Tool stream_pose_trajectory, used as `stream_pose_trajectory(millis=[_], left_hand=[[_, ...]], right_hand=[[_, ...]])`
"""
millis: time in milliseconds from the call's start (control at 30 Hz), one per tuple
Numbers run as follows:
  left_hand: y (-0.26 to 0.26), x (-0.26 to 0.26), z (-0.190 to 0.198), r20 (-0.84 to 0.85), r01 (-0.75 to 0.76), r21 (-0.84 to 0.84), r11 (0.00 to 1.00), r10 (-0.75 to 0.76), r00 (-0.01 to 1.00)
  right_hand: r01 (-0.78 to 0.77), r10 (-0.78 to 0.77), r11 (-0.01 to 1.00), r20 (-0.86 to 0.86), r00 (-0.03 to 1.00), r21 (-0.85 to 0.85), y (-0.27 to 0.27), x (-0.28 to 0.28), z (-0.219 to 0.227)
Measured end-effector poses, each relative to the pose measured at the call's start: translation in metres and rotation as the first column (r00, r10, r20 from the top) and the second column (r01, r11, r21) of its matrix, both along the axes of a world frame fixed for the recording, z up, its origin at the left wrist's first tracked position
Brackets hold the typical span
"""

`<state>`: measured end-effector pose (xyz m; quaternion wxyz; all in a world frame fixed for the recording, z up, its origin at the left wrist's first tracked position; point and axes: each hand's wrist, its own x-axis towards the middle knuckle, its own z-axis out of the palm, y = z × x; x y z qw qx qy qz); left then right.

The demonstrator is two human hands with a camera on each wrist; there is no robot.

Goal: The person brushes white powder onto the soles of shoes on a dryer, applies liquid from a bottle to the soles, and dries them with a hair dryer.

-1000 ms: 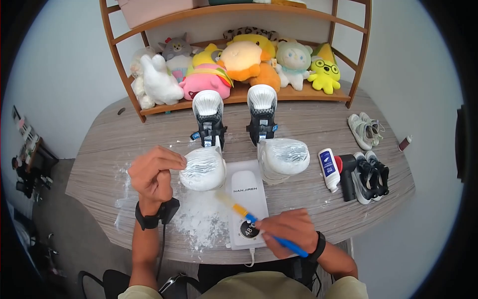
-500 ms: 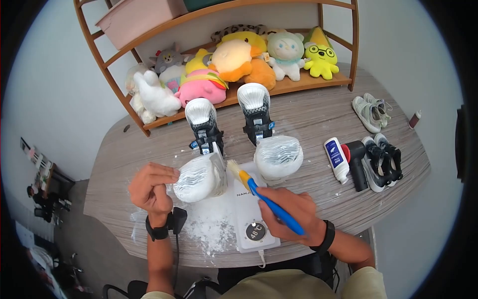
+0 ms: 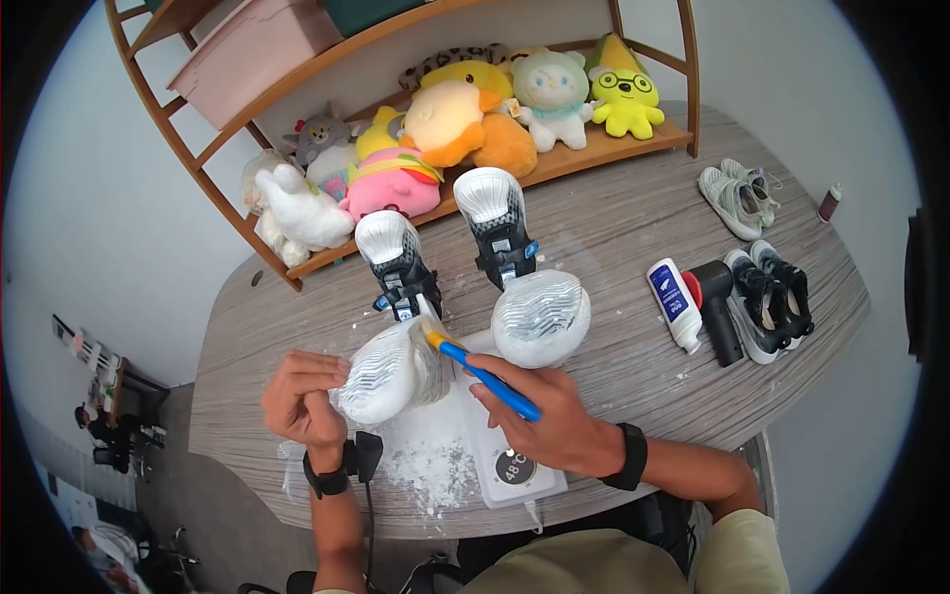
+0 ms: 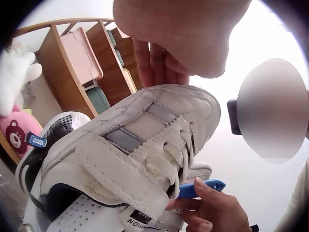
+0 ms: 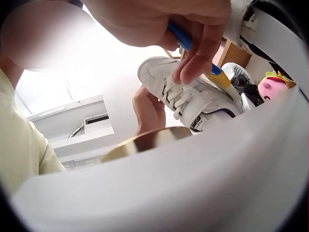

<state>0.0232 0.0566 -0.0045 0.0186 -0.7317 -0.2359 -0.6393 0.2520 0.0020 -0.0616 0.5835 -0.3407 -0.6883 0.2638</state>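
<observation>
In the head view, my right hand [image 3: 544, 411] pinches a paint brush [image 3: 505, 391] with a blue handle and a yellow ferrule. Its bristles lie at the inner side of the left white sneaker [image 3: 376, 376], which sits sole up. Extended fingers of my left hand [image 3: 307, 401] touch the sole at its toe; the left wrist view shows those fingers [image 4: 157, 65] partly hidden behind the toe edge. The second white sneaker [image 3: 539, 322] stands sole up to the right. Beneath them lies a white shoe dryer [image 3: 539, 485] whose display [image 3: 516, 466] reads 48°C.
White powder [image 3: 430, 475] is scattered over the table near me. Two black-and-white shoes [image 3: 490, 223] stand behind the sneakers. At the right are a white bottle [image 3: 675, 307], a black-and-red device [image 3: 720, 317] and two pairs of shoes. Plush toys [image 3: 445, 124] fill a wooden shelf behind.
The brush has swung from over the dryer up and left to the left sneaker's inner side. That sneaker now shows more of its side. My left hand stays at its toe.
</observation>
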Motion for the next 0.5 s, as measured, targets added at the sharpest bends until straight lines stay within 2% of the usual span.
stream_pose_trajectory(millis=[133,233,333,433,500], left_hand=[[0.002,0.001,-0.003,0.042,0.012,-0.012,1.000,-0.012,0.999],[0.002,0.002,-0.004,0.063,0.022,-0.017,1.000,-0.020,0.998],[0.002,0.001,-0.004,0.059,0.020,-0.012,1.000,-0.020,0.998],[0.002,0.003,-0.003,0.059,0.021,-0.010,1.000,-0.021,0.998],[0.002,0.003,-0.002,0.056,0.024,-0.006,1.000,-0.023,0.998]], right_hand=[[-0.071,0.079,0.994,-0.099,0.992,0.078,-0.011,0.010,0.015],[-0.158,0.149,0.986,-0.141,0.979,-0.053,-0.019,0.021,0.021],[-0.118,0.121,0.985,-0.023,0.992,0.125,-0.018,0.036,0.019],[-0.174,0.161,0.951,0.072,0.984,0.255,-0.023,0.059,0.028],[-0.173,0.161,0.940,0.062,0.985,0.293,-0.028,0.070,0.025]])
